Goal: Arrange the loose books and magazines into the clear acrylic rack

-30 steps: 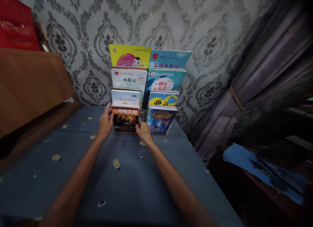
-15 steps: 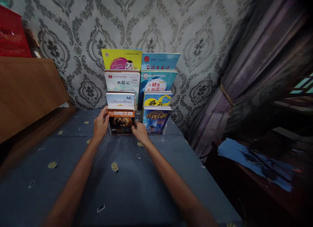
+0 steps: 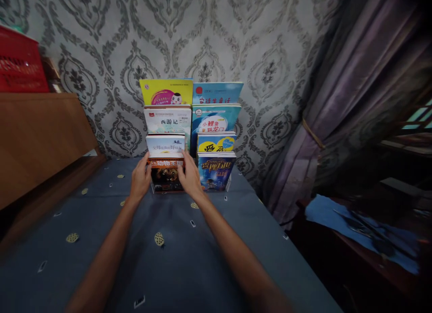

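An orange-titled book with a lion cover point(image 3: 165, 176) stands in the front left slot of a tiered book rack against the wall. My left hand point(image 3: 141, 180) grips its left edge with curled fingers. My right hand point(image 3: 190, 178) holds its right edge, fingers reaching up to the top corner. Behind it rise a pale blue book point(image 3: 165, 143), a white book point(image 3: 168, 119) and a yellow book point(image 3: 166, 91). In the right column stand a dark blue fantasy book point(image 3: 216, 171), a yellow-and-blue book point(image 3: 216, 142) and two light blue books point(image 3: 216, 117).
The rack sits on a table with a dark blue patterned cloth point(image 3: 162, 254). A wooden cabinet point(image 3: 37, 137) with a red crate point(image 3: 18, 61) on it stands at left. Purple curtains point(image 3: 351, 88) hang at right, above a dark low table with blue paper point(image 3: 357, 234).
My right hand has slid up from the lion book's lower right corner to its upper right edge. The camera has shifted slightly; the left hand stays on the left edge.
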The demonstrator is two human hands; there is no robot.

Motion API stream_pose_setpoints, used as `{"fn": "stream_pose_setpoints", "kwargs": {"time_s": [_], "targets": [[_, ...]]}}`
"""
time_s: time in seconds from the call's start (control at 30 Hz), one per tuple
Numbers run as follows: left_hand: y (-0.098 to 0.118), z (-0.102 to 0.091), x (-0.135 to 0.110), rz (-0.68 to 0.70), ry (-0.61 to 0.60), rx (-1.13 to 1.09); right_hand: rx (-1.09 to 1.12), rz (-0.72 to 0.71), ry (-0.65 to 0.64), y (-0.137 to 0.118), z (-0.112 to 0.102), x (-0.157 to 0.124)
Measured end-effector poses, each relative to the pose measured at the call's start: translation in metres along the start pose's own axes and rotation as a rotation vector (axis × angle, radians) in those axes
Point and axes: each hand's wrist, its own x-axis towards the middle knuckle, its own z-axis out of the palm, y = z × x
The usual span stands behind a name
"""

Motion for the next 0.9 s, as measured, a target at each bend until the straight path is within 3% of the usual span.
{"fn": "stream_pose_setpoints", "kwargs": {"time_s": [0.23, 0.7, 0.9], "targets": [[0.003, -0.001, 0.000, -0.148, 0.022, -0.067, -0.012, 0.028, 0.004, 0.004, 0.012, 0.002], [0.009, -0.001, 0.001, -0.170, 0.025, -0.155, 0.013, 0.035, 0.064, 0.002, 0.012, 0.003], [0.010, 0.001, -0.001, -0.151, 0.041, -0.093, -0.005, 0.031, 0.010, 0.001, 0.008, 0.002]]}}
